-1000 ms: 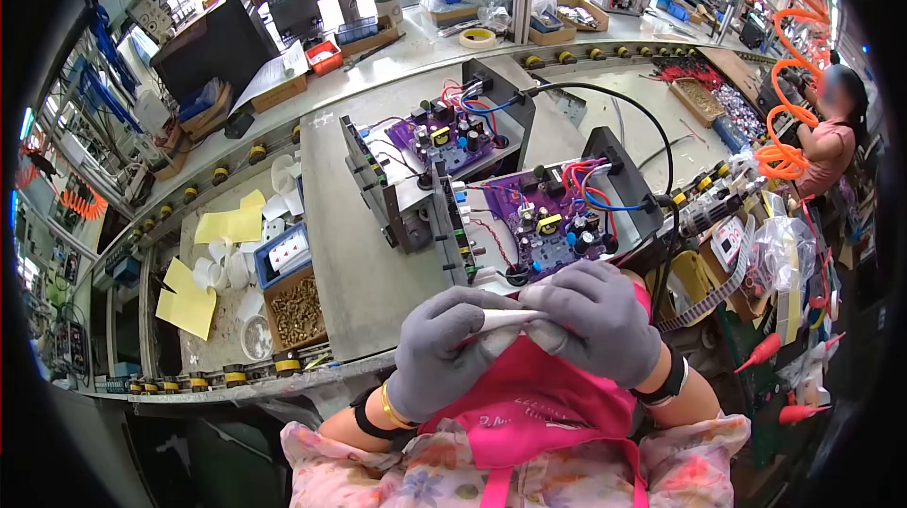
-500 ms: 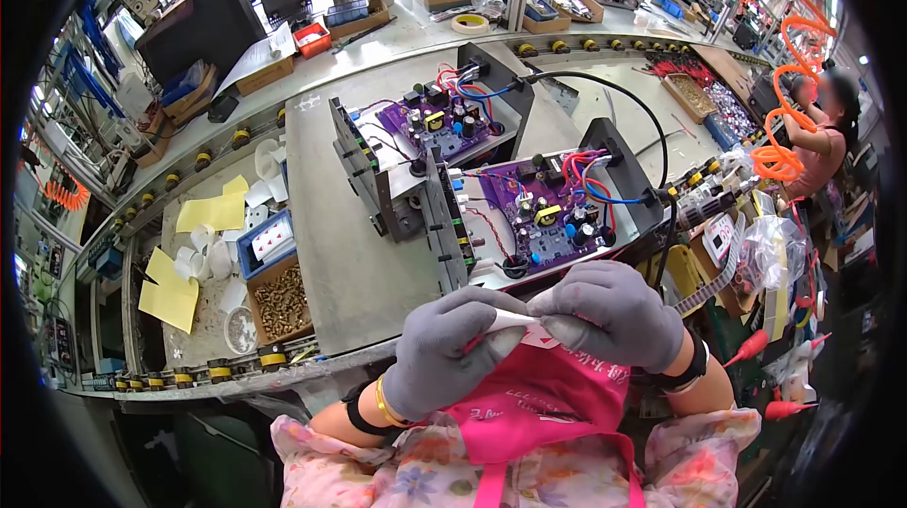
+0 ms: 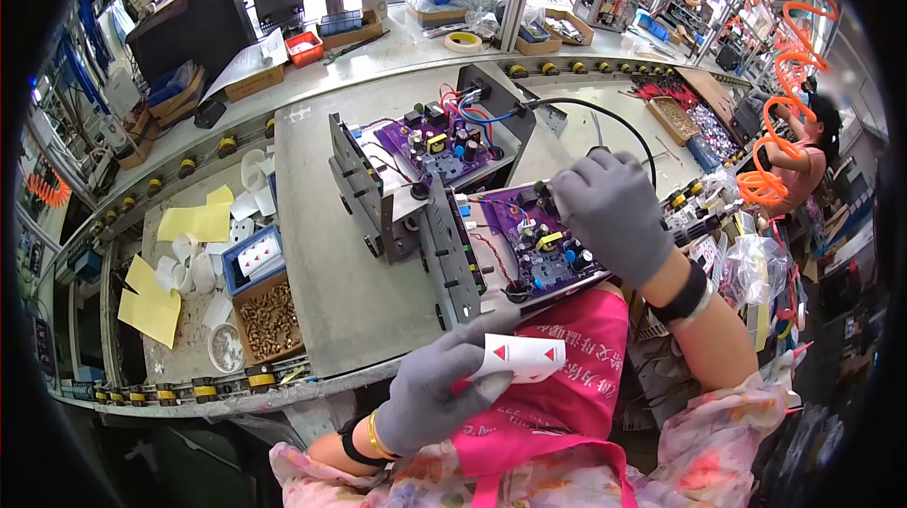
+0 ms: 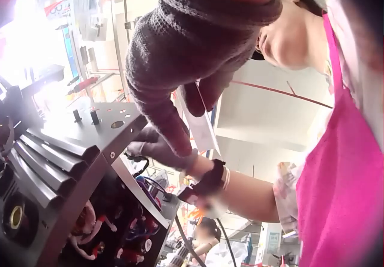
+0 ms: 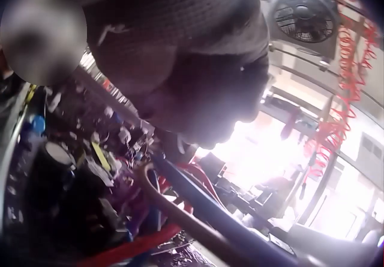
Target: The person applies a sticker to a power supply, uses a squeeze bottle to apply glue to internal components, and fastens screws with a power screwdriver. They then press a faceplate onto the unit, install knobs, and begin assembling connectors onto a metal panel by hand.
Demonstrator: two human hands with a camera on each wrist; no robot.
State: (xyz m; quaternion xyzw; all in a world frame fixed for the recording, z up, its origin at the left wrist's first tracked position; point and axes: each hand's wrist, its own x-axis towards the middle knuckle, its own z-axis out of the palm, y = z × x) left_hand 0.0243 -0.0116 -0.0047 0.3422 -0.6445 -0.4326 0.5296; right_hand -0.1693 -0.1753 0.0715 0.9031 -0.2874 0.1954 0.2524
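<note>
My gloved left hand (image 3: 439,390) grips a curled white label sheet (image 3: 524,359) printed with red triangles, in front of the pink apron. The same sheet (image 4: 203,132) hangs from the left fingers in the left wrist view. My gloved right hand (image 3: 609,215) reaches over the near power unit, its bent fingers at the rear of the purple circuit board (image 3: 529,241). Red and blue wires (image 5: 186,189) pass close under those fingers in the right wrist view. A tiny white sliver (image 5: 181,144) shows at the fingertips; I cannot tell whether they pinch it. A second purple board (image 3: 439,144) sits behind.
To the left stand a blue tray (image 3: 227,267) of triangle labels and a box of brass fittings (image 3: 269,319). Yellow papers (image 3: 151,305) lie near them. A black cable (image 3: 628,125) arches behind the units. Another person (image 3: 808,163) works at the far right.
The two hands were together pinching the white sheet. Now the right hand has left it and moved up and forward over the near board, while the left hand keeps the sheet, lower down.
</note>
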